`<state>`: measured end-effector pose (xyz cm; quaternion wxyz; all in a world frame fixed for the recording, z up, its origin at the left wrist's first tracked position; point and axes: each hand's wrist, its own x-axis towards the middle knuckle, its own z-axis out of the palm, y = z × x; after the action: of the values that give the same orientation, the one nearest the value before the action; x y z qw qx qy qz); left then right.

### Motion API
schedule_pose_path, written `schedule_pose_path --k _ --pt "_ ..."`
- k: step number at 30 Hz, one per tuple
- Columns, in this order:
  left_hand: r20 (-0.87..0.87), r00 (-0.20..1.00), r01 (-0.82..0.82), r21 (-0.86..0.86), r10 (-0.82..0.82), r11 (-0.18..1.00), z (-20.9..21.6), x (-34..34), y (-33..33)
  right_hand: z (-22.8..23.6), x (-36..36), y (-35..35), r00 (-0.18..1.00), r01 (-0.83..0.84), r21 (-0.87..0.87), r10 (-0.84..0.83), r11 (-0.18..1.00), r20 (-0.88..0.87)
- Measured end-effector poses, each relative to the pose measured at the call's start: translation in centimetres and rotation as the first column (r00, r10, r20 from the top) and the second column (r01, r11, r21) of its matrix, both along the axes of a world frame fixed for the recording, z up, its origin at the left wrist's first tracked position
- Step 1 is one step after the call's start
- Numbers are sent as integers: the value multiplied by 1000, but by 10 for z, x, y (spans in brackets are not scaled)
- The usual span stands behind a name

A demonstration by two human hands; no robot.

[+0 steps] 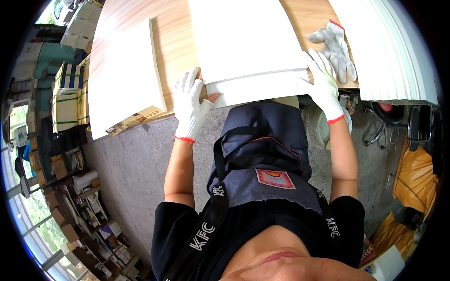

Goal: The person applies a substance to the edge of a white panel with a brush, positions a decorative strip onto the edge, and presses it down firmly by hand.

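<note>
In the middle of the table lies a white stack of paper sheets [248, 42], and a narrow white strip [258, 86] shows along its near side at the table edge. My left hand [191, 100], in a white knit glove with a red cuff and bare thumb tip, rests by the stack's near left corner. Its fingers are stretched out and the thumb is apart, near the strip's end. My right hand [324, 79], gloved the same way, lies along the near right corner, fingers extended and thumb against the strip. Both hands are open. A loose grey-coated glove [333, 49] lies beyond my right hand.
Another white stack [126, 70] stands on the wooden table [173, 42] at left. A tall pile of white sheets [389, 51] stands at right. A round bucket [315, 124] is below the table edge. Crowded shelves [75, 187] and a black chair [419, 126] flank the floor.
</note>
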<state>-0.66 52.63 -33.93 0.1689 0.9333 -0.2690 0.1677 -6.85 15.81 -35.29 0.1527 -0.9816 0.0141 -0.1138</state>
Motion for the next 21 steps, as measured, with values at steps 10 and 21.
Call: schedule_pose_path --k 10,21 --pt "-66 998 0 14 1 1000 11 -1 -4 0 0 -1 1000 -1 -21 2 1000 26" --pt "-61 982 176 -31 -177 984 39 -4 -28 -4 1 -1 998 -19 -39 21 999 58"
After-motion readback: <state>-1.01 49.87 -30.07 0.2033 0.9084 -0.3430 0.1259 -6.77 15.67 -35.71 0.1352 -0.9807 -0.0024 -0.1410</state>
